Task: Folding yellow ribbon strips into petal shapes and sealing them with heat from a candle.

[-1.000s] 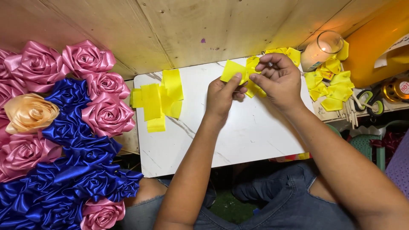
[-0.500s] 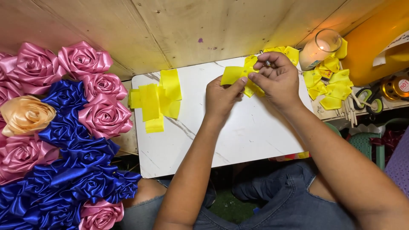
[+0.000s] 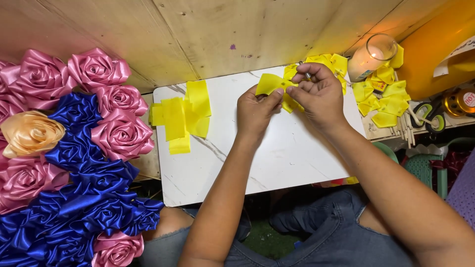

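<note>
Both hands met above the far right part of the white board [image 3: 277, 158]. The left hand [image 3: 255, 111] was closed in a pinch, thumb and fingertips gripping a folded piece of yellow ribbon [image 3: 269, 84] at its near edge. The right hand [image 3: 320, 96] was curled shut on the same ribbon from the right; a thin metal thing showed above its fingers — possibly tweezers or a pin, the view was too poor to tell.

On the left part of the board lay a loose stack of cut yellow strips [image 3: 180, 116], well apart from the hands. Behind the right hand, at the board's far right corner, sat more folded yellow pieces [image 3: 332, 62]. Just past that corner stood a lit candle [image 3: 368, 59] in a glass, with a heap of yellow petals [image 3: 383, 101] beside it — off the board, to its right. Scissors [image 3: 428, 116] lay further right of the board.

Left of the board spread a bunch of satin roses: pink roses [image 3: 106, 94], blue roses [image 3: 91, 198] and 1 peach rose [image 3: 30, 133]. Below the board's near edge were the person's denim-clad knees.
</note>
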